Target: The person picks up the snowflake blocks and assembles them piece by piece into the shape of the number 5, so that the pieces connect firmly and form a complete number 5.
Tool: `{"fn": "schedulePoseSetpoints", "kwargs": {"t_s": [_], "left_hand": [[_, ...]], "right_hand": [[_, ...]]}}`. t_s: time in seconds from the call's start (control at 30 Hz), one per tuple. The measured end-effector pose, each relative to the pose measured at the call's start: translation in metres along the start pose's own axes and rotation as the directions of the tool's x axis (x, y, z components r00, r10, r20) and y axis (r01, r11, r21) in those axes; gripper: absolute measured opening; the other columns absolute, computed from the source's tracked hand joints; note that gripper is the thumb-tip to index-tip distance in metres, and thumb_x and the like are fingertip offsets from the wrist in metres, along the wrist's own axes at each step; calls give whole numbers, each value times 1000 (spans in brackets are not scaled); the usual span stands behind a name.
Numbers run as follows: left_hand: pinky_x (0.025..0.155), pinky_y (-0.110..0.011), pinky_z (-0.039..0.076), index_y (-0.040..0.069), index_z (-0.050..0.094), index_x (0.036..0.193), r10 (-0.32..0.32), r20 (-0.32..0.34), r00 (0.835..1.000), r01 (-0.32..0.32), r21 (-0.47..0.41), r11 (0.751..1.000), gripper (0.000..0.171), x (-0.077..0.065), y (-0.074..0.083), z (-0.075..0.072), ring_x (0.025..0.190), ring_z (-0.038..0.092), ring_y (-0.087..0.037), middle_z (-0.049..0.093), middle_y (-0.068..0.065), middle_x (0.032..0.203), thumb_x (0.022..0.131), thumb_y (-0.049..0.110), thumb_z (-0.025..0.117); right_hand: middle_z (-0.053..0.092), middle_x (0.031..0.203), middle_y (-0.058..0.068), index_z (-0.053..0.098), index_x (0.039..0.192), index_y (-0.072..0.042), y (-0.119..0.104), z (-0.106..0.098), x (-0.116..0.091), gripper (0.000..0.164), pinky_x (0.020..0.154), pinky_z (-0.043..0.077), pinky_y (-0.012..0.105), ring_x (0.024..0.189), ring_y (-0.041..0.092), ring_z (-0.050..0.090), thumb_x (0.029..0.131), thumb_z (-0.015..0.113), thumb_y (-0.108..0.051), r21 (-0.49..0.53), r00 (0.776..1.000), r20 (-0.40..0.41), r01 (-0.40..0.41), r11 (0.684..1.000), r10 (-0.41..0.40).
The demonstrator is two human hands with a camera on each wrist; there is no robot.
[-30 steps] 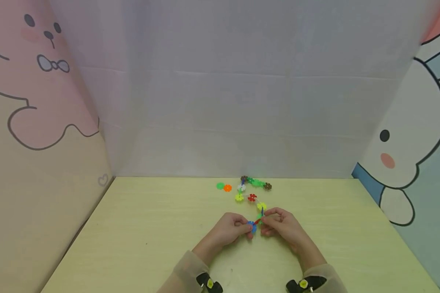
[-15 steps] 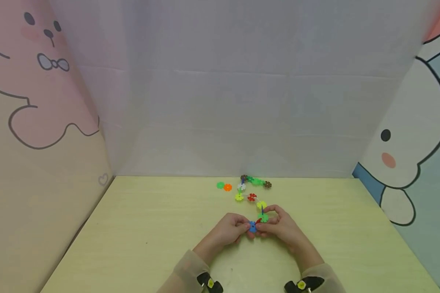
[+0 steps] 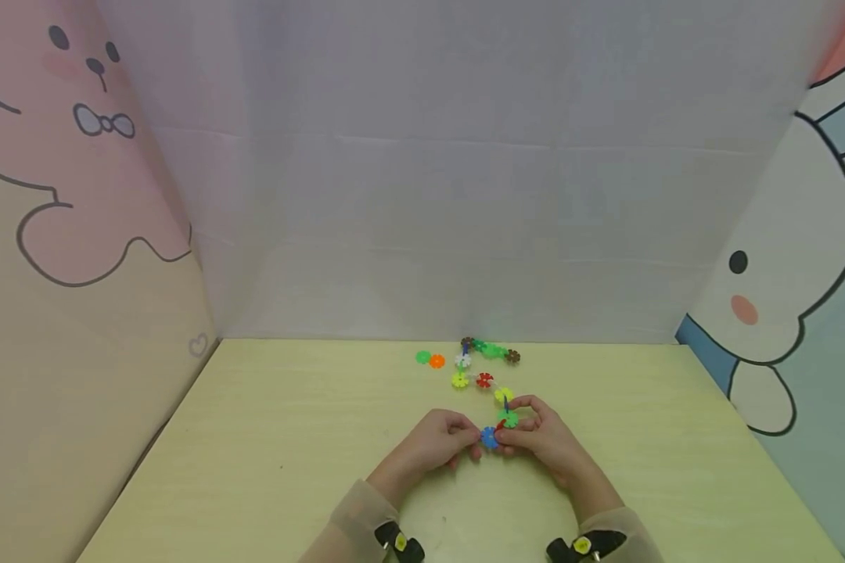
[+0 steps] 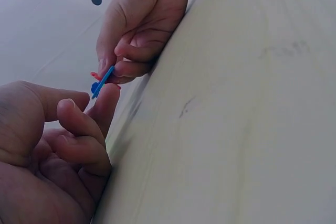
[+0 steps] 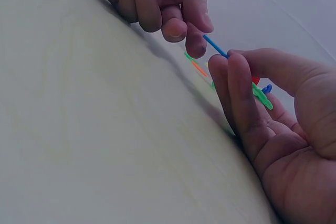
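A blue interlocking snowflake disc point(image 3: 489, 437) sits between the two hands, joined to a red disc point(image 3: 501, 426) at the near end of a chain. My right hand point(image 3: 545, 442) pinches the blue disc by the side near the red one. A green disc point(image 3: 510, 419) of the chain shows just above the right thumb. My left hand point(image 3: 440, 440) has its thumb and index fingertips parted at the blue disc's free edge point(image 5: 210, 42). Whether they touch it is hard to tell. Its other fingers point(image 4: 84, 153) are loosely bent.
The chain runs away over the pale wooden table point(image 3: 289, 438) through yellow point(image 3: 460, 380), red point(image 3: 484, 380), white point(image 3: 463, 360) and brown discs point(image 3: 512, 356). Loose green point(image 3: 423, 357) and orange discs point(image 3: 437, 361) lie left of it. A white cloth point(image 3: 422, 234) closes off the back.
The right hand's grip has moved from the green and red discs onto the blue disc. The left fingers, which pinched the blue disc, have loosened and drawn slightly left.
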State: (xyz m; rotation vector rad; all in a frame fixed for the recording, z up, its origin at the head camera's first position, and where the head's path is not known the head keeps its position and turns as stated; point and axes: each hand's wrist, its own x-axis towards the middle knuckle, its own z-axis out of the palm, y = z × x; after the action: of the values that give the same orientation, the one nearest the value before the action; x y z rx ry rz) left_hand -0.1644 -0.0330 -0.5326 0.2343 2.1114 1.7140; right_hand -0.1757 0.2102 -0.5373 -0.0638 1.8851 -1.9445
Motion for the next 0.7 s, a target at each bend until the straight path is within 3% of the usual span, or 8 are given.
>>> {"fn": "schedulePoseSetpoints", "kwargs": {"t_s": [0.2, 0.33, 0.43, 0.57, 0.63, 0.7], "left_hand": [[47, -23, 38, 6, 78, 98, 12, -75, 997, -10, 22, 1000, 16, 3, -4, -14, 48, 47, -9, 77, -3, 79, 107, 18, 71], [51, -25, 43, 8, 76, 101, 4, -170, 986, 16, 115, 993, 14, 7, -5, -30, 50, 51, -11, 76, 1, 80, 107, 18, 69], [54, -27, 46, 11, 75, 101, 4, -275, 962, 55, 206, 977, 11, 13, -6, -45, 55, 57, -13, 75, 2, 80, 105, 18, 68], [66, -32, 52, 11, 74, 101, 37, -415, 909, 92, 286, 954, 8, 29, -6, -69, 72, 62, -18, 72, -1, 86, 100, 18, 70], [75, -36, 55, 10, 74, 105, 60, -456, 888, 95, 309, 946, 10, 38, -8, -79, 81, 64, -20, 71, -3, 92, 99, 18, 71], [82, -40, 57, 9, 74, 110, 86, -472, 877, 85, 330, 940, 13, 47, -10, -88, 87, 66, -22, 71, -4, 97, 99, 16, 70]], "right_hand": [[79, 93, 12, 38, 143, 5, 0, -3, 1, 62, 80, 64, 31, 82, 21, 79, 97, 80, 1, 18, 1000, -2, 7, 1000, -7], [78, 91, 12, 39, 143, 6, 1, -3, 0, 63, 81, 64, 31, 80, 20, 79, 96, 81, 2, 17, 1000, -4, 12, 1000, -12], [77, 90, 12, 39, 144, 6, 1, -2, 0, 64, 80, 64, 30, 81, 21, 79, 95, 81, 2, 22, 1000, 1, 16, 1000, -16], [77, 91, 12, 38, 144, 6, 2, -1, 0, 64, 79, 64, 30, 83, 21, 79, 95, 81, 3, 33, 1000, 9, 18, 999, -19], [76, 90, 11, 39, 143, 6, 2, -1, 0, 64, 78, 64, 30, 83, 22, 79, 95, 81, 4, 38, 1000, 9, 17, 999, -17], [76, 88, 11, 39, 143, 6, 2, -1, 1, 63, 78, 64, 30, 83, 22, 79, 95, 81, 4, 39, 1000, 9, 15, 999, -16]]}}
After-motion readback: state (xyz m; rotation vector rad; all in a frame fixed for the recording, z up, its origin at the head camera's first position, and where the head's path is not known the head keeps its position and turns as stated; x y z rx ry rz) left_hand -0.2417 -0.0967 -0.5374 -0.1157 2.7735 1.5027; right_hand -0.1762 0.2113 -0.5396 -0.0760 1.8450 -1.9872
